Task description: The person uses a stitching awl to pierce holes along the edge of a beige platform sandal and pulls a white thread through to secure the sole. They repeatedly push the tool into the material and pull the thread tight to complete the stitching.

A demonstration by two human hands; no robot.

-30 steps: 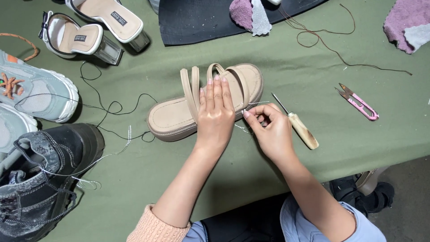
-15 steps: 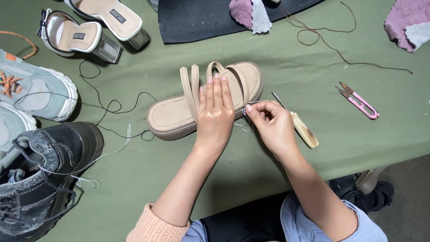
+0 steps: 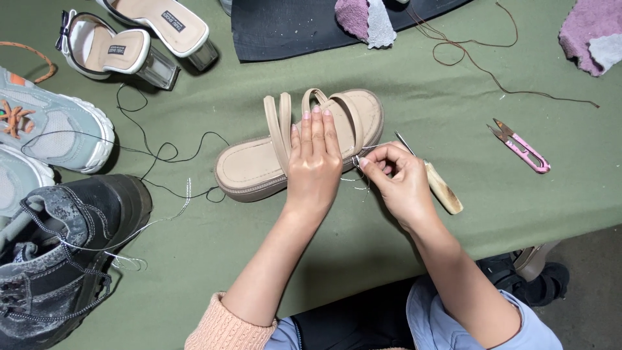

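Left hand (image 3: 314, 162): we are pressing it flat on the beige sandal (image 3: 295, 146), centre frame.
Right hand (image 3: 395, 178): pinching thread at the sole's edge.
Progress: stitching looks underway, unfinished.

Olive-green cloth table cover (image 3: 453, 214) all over. Centre: beige strappy platform sandal (image 3: 259, 170), tan sole edge, same beige on straps & footbed. Right side, pink-handled thread snips (image 3: 526, 151) w/ grey metal blades. Pale cream-brown wooden awl handle (image 3: 444, 190), mottled darker at the tip. Black thread (image 3: 162, 155) looping across the green; brown cord (image 3: 479, 61) up top. Charcoal-black rubber sheet (image 3: 291, 29), mauve-and-grey felt scraps (image 3: 366, 18) on it (a matching one far right). Top left, white-and-beige clear-heeled sandals (image 3: 113, 48). Light grey-mint sneaker w/ orange laces (image 3: 52, 129). Dusty black lace-up boot (image 3: 65, 246), grey speckled laces.
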